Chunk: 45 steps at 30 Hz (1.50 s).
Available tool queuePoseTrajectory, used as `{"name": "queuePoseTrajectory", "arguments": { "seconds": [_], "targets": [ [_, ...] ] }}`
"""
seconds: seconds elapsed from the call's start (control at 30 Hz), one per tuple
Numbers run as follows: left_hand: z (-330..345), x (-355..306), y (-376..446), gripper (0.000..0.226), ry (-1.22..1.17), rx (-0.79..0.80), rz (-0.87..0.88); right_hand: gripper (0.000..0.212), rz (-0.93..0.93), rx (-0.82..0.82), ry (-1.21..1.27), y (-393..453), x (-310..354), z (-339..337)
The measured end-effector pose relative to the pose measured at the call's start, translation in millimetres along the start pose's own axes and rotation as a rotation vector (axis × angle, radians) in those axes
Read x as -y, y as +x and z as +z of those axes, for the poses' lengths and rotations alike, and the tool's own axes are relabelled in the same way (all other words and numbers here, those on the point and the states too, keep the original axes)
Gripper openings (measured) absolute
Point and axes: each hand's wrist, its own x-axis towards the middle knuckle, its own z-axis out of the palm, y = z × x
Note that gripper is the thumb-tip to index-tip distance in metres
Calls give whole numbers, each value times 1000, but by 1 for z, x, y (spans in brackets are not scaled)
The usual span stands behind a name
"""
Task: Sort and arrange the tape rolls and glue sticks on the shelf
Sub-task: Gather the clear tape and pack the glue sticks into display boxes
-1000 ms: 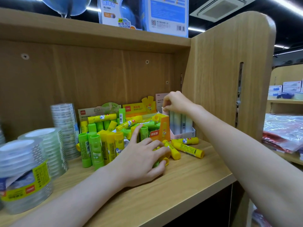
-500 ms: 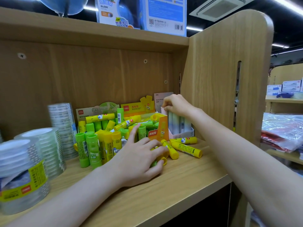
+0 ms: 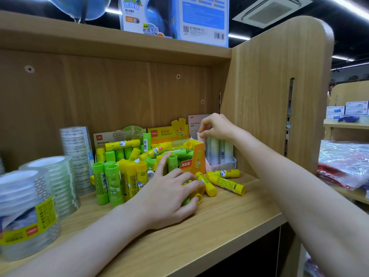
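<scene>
Yellow and green glue sticks [image 3: 127,176] lie and stand in a jumbled pile on the wooden shelf [image 3: 199,232], around an orange display box [image 3: 194,160]. My left hand [image 3: 169,194] grips a few sticks lying at the front of the pile, index finger raised. My right hand [image 3: 215,127] pinches the top of a pale glue stick [image 3: 214,150] standing in a small white box [image 3: 223,165] by the right side panel. Two yellow sticks [image 3: 227,183] lie loose before that box. Stacks of clear tape rolls [image 3: 28,212] fill the left.
A tall narrow tape stack [image 3: 76,154] stands behind the wide ones. The shelf above carries a globe box [image 3: 173,19]. The upright side panel [image 3: 275,96] closes the bay on the right; another shelf with plastic-wrapped goods [image 3: 345,162] lies beyond.
My right hand shifted slightly at the top of the pale sticks in the white box. My left hand stays on the sticks at the pile's front.
</scene>
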Motion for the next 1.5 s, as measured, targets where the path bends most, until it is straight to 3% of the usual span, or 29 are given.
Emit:
{"name": "queuePoseTrajectory", "arguments": {
  "seconds": [0.13,0.3,0.6,0.7,0.83,1.03,1.5],
  "targets": [
    [-4,-3,1,40,16,-18,5,7,-13,-51,47,-6,4,10],
    [-9,-12,6,43,45,-13,-5,11,52,-164,-66,-12,1,15],
    [0,-34,54,50,134,-95,-65,9,-56,-97,-112,-17,-8,9],
    [10,-26,62,57,166,-35,-90,9,-100,-100,-13,-16,-21,5],
    [16,-11,61,85,44,161,-204,9,-165,-141,-2,-13,-27,7],
    [20,-12,62,88,27,148,-206,7,-156,-241,56,-16,-25,4],
    [20,-13,60,88,10,176,-227,12,-116,-119,-55,-15,-23,8]
  ]
}}
